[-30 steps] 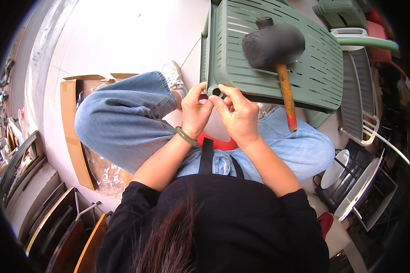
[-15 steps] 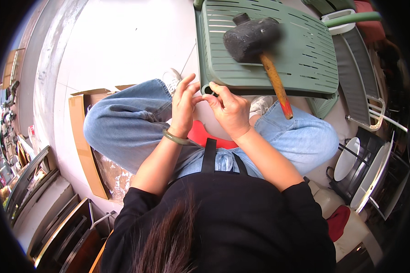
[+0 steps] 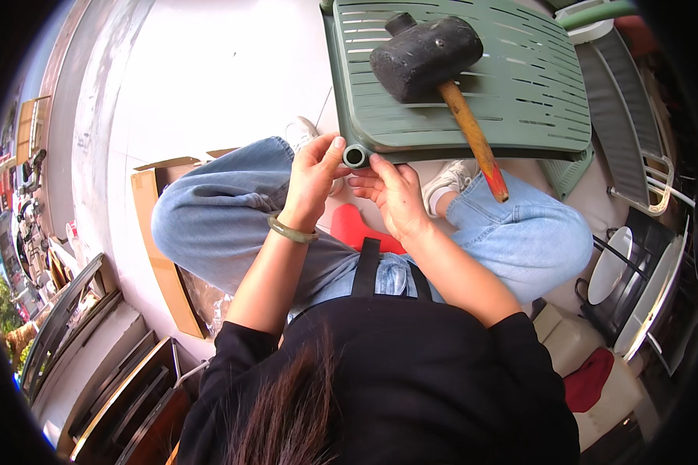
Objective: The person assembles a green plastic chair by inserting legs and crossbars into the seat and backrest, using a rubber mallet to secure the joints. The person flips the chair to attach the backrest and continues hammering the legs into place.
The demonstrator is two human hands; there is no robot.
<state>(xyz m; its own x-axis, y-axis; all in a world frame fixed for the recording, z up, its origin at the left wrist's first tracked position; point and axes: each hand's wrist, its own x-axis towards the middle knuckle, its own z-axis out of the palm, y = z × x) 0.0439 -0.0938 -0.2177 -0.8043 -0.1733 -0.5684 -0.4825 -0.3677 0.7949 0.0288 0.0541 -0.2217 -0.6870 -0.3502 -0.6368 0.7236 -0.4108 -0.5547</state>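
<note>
A green slatted plastic shelf (image 3: 512,70) stands before me, with a round open socket (image 3: 355,156) at its near left corner. My left hand (image 3: 316,174) is closed around the left side of that corner, thumb beside the socket's rim. On the socket's other side, my right hand (image 3: 394,194) has its thumb against the shelf's edge and its fingers curled below. Where the fingers meet the underside is partly hidden. On the slats lies a black-headed rubber mallet (image 3: 426,58), its wooden handle reaching over the near edge towards my knee.
Below my hands, between my legs, is a red object (image 3: 357,229). An opened cardboard box (image 3: 163,240) with clear plastic wrap lies by my left knee. Folded chairs (image 3: 636,132) stand at the right; stacked panels (image 3: 132,395) lean at the lower left.
My hands have parted to either side of the corner, and the right fingertips have left the socket's rim. The socket's opening now shows clearly. The mallet still lies on the shelf.
</note>
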